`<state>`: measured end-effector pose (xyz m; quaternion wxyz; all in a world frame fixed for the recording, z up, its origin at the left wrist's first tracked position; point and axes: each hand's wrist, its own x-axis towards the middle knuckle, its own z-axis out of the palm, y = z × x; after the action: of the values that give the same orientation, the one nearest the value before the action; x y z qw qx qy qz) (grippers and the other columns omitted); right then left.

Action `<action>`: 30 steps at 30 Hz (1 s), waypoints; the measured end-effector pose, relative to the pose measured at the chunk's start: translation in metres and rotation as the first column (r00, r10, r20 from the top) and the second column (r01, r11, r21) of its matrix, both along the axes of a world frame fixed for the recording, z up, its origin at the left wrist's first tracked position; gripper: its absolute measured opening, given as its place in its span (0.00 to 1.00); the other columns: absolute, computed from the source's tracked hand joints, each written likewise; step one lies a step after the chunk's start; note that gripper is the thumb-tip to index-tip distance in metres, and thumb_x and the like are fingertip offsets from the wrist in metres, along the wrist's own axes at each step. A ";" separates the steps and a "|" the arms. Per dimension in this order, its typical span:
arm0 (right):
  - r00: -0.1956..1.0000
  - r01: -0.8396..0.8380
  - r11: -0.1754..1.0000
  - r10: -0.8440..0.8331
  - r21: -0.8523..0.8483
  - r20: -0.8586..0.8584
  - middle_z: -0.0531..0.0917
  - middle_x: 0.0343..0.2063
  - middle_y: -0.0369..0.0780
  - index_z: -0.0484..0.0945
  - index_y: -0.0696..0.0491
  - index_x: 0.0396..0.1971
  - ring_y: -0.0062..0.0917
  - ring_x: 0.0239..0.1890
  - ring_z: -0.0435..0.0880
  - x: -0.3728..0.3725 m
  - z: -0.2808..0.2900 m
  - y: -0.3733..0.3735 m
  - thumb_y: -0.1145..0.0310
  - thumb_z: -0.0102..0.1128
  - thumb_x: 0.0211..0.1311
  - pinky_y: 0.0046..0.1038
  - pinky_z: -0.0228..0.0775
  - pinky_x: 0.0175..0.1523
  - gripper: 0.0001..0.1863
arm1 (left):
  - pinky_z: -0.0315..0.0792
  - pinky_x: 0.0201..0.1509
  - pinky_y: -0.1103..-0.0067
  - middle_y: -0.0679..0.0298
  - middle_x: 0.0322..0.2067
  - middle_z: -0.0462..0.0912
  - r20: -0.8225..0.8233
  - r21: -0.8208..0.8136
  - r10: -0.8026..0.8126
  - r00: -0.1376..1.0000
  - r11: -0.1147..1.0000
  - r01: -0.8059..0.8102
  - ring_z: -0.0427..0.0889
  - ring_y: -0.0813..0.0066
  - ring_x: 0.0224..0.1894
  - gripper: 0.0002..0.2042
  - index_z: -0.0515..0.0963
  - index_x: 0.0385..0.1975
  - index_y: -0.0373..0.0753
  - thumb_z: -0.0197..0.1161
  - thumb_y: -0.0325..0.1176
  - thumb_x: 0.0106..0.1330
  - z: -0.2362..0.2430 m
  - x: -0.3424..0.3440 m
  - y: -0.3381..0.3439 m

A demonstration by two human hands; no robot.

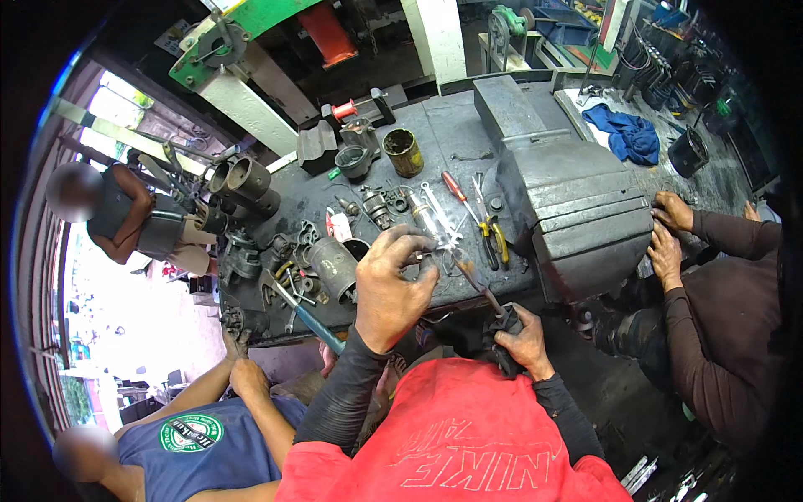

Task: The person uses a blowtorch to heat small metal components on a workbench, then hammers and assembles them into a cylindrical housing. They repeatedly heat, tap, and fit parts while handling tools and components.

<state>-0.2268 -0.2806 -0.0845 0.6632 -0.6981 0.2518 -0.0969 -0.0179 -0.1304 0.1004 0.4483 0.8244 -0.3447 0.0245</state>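
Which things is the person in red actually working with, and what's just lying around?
In hand:
- rod-like tool, in the right hand
- left hand: contents unclear

Apparently lying about:
- red-handled screwdriver
- yellow-and-black-handled pliers
- blue cloth
- yellowish can

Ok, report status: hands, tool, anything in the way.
Right hand gripping a rod-like tool by its dark end. Left hand raised, fingers bent, hold unclear. Yellow-handled pliers lying on the bench near the tool's far end.

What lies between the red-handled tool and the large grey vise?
In the head view, pliers with yellow and black handles lie there, with a small dark round piece.
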 end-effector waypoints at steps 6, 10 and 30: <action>1.000 0.002 1.000 -0.002 0.028 -0.006 0.83 0.27 0.30 0.83 0.57 0.34 0.13 0.29 0.78 0.004 0.008 0.001 0.76 0.66 0.48 0.22 0.74 0.36 0.10 | 0.80 0.55 0.66 0.50 0.51 0.87 0.062 0.035 -0.050 0.997 0.998 0.048 0.88 0.51 0.52 0.14 0.86 0.42 0.35 0.68 0.23 0.54 -0.007 0.009 0.006; 1.000 0.005 0.998 -0.004 -0.058 0.017 0.83 0.26 0.30 0.83 0.57 0.34 0.13 0.28 0.78 0.010 0.008 -0.002 0.76 0.66 0.48 0.22 0.74 0.36 0.10 | 0.80 0.55 0.66 0.50 0.50 0.87 0.136 0.036 -0.090 0.987 0.996 0.086 0.87 0.50 0.53 0.14 0.86 0.42 0.35 0.68 0.20 0.55 -0.013 0.021 0.007; 1.000 -0.020 1.000 0.020 0.019 -0.006 0.79 0.27 0.28 0.81 0.56 0.34 0.12 0.30 0.73 0.010 0.012 -0.006 0.74 0.67 0.47 0.22 0.70 0.37 0.11 | 0.80 0.56 0.69 0.53 0.48 0.89 0.140 0.026 -0.167 0.976 0.986 0.165 0.89 0.55 0.52 0.15 0.87 0.41 0.36 0.69 0.15 0.54 -0.014 0.034 0.005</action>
<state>-0.2163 -0.2864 -0.0722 0.6699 -0.6948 0.2474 -0.0857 0.0163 -0.1258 0.0859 0.4174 0.7920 -0.4435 0.0429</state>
